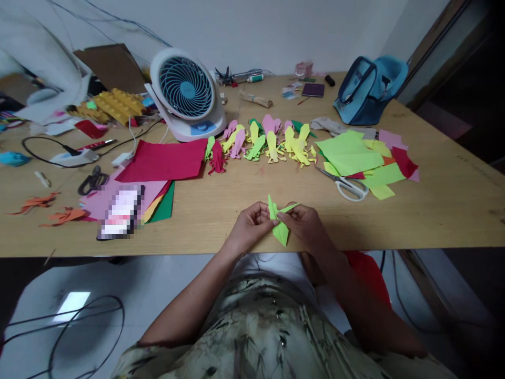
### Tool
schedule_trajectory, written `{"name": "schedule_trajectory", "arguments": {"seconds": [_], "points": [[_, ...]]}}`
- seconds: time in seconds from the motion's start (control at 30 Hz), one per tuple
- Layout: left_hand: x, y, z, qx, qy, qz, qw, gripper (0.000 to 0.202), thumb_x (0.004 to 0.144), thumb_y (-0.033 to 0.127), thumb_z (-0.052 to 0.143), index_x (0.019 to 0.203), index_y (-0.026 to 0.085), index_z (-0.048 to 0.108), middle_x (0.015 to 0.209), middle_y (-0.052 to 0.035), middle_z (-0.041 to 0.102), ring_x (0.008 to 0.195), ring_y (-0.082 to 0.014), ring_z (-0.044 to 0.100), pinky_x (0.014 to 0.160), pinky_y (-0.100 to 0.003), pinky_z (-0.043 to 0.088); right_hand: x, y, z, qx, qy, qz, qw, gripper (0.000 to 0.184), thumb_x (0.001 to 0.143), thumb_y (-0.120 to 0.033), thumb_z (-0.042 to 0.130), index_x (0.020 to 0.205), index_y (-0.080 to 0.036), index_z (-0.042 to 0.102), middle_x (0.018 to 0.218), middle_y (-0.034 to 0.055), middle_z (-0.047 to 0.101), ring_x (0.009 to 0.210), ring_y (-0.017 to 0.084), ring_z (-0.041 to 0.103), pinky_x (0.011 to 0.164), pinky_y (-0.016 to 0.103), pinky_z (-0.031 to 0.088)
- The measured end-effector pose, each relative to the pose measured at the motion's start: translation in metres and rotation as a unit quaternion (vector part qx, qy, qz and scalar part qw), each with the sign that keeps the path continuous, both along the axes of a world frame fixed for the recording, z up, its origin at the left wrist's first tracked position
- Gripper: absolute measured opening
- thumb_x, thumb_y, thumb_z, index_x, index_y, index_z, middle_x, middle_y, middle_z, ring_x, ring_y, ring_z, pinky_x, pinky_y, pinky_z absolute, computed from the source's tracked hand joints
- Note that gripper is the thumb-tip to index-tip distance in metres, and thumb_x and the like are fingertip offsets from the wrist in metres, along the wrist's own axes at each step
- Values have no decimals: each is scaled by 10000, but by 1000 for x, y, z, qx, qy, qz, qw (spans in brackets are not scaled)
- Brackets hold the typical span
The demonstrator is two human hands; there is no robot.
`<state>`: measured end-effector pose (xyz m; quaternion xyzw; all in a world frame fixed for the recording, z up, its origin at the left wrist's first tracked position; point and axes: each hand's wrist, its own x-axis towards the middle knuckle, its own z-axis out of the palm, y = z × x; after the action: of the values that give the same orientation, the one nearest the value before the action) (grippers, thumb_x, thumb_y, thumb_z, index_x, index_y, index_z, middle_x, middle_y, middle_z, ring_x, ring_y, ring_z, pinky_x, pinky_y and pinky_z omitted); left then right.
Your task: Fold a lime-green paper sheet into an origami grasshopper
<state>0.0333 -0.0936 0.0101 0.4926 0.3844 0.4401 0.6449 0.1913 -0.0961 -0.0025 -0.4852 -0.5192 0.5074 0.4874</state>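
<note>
A partly folded lime-green origami paper (281, 233) is held between both hands, just above the table's front edge. One narrow point stands up from it, another slants to the right, and a wider pointed part hangs down. My left hand (252, 223) pinches its left side with thumb and fingers. On the right side, my right hand (304, 221) grips it, the thumb pressed near its middle. Beyond the hands stands a row of folded paper figures (272, 139) in yellow, pink, green and red. White-handled scissors (349, 188) lie to the right, their blades pointing left.
A fan (187, 89) stands behind the red paper sheet (165, 160). At left are a phone (120, 213) on coloured sheets, black-handled scissors (93, 180) and orange paper figures (65, 216). Right, cut paper squares (351, 152) lie in a pile, with a blue bag (365, 92) behind.
</note>
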Motion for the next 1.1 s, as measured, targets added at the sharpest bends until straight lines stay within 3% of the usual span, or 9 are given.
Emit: {"name": "schedule_trajectory", "arguments": {"seconds": [0.1,0.23,0.5,0.73,0.87,0.97,1.1], "points": [[-8,3,7,-1,13,-27,1000,361,632,335,845,815,145,600,688,50,567,559,-36,466,561,-166,364,2,1,2,-11,-15,13,1000,270,680,-442,754,692,-197,643,639,-7,625,609,146,557,549,259,430],[-10,4,8,-7,16,-10,1000,364,618,327,841,764,151,559,579,86,500,464,-28,415,481,-161,351,1,1,6,-3,-35,31,999,323,761,-484,677,635,-195,608,579,-37,548,557,110,477,542,245,391],[-1,2,6,-23,-16,72,997,357,621,335,809,764,162,532,561,82,540,467,-46,508,490,-164,427,-10,0,14,-30,36,89,995,365,658,-492,770,802,-199,606,716,-2,670,689,152,619,677,284,490],[-6,0,7,-61,-22,48,997,435,618,397,831,856,166,550,655,41,609,583,-92,613,568,-195,509,-3,4,10,-2,-22,69,997,279,722,-444,710,761,-181,623,693,-22,616,648,120,516,617,241,408],[-16,-1,12,82,78,98,989,378,697,311,779,976,185,558,689,49,564,580,-78,546,522,-171,448,0,3,7,2,-56,64,996,207,771,-386,644,792,-180,646,672,-38,566,628,113,468,603,237,359],[-27,-2,19,220,185,145,947,251,755,241,732,961,176,604,845,-5,591,689,-92,551,550,-177,439,-1,2,10,10,-71,49,996,179,760,-358,638,782,-181,651,661,-42,551,624,116,457,607,243,356],[-38,-1,28,362,300,118,875,76,835,224,667,865,175,618,837,-17,587,702,-109,529,590,-213,438,-3,0,15,13,-86,33,996,159,747,-342,632,764,-184,639,646,-35,549,618,126,459,597,249,359]]}}
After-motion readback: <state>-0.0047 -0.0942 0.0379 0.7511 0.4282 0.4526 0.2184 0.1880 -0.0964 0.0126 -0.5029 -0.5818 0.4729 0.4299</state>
